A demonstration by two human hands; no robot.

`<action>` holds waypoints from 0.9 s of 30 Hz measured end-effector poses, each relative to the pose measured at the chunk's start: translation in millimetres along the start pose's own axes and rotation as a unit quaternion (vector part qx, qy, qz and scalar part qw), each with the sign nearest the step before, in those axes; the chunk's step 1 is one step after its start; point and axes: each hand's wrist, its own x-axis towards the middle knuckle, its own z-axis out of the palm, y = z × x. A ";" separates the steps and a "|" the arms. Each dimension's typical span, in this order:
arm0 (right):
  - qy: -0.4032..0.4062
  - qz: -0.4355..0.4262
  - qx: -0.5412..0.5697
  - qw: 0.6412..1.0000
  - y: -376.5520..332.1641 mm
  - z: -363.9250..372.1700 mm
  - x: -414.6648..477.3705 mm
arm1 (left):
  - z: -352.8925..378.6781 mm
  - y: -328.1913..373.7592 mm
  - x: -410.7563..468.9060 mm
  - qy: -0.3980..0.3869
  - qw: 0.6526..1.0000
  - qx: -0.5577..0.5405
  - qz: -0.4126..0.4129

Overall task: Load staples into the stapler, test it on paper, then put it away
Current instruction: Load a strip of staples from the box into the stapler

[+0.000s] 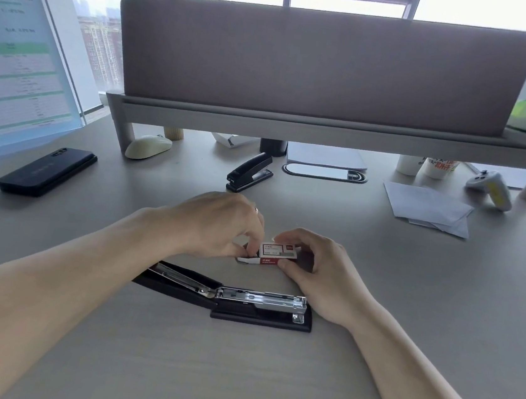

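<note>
A black stapler (243, 300) lies on the desk in front of me, its top swung back to the left so the metal staple channel shows. Just behind it, both hands work on a small red-and-white staple box (278, 254). My right hand (319, 271) grips the box's right end. My left hand (219, 227) pinches at the box's left end, where a white flap or inner tray sticks out. A few sheets of white paper (428, 206) lie at the right of the desk.
A second black stapler (250, 171) stands closed behind my hands. A dark phone (47, 171) lies at the left, a pale mouse (148, 147) behind it. A raised shelf with a grey screen (323, 65) spans the back; a game controller (489, 189) and cups sit at the right.
</note>
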 end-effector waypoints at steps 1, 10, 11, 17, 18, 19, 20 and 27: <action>0.000 0.000 0.001 1.000 -0.1 0.1 0.1 | -0.2 -0.1 -0.3 0.001 1.000 0.003 0.000; 0.002 -0.004 -0.008 1.000 -1.0 -0.8 -0.7 | -6.2 4.8 -3.1 -0.014 0.999 -0.029 -0.010; 0.001 -0.005 -0.008 1.000 -1.2 -1.0 -0.8 | -6.4 5.0 -3.2 -0.014 0.999 -0.029 -0.012; -0.002 0.000 -0.009 1.000 -3.3 -1.1 -1.4 | -6.4 3.7 -5.3 -0.014 1.000 -0.004 -0.010; -0.001 0.001 -0.009 1.000 -3.8 -1.3 -1.5 | -6.5 3.6 -6.1 -0.011 1.000 -0.005 -0.011; -0.001 0.003 -0.008 1.000 -4.5 -1.7 -1.6 | -6.9 3.3 -7.2 -0.005 1.000 -0.017 -0.018; 0.000 0.004 -0.008 1.000 -5.0 -2.0 -1.8 | -7.7 2.9 -8.3 0.003 0.999 -0.038 -0.031; 0.001 0.010 -0.002 1.000 -7.7 -2.6 -3.5 | -19.1 8.9 -14.6 0.118 0.963 -0.209 -0.119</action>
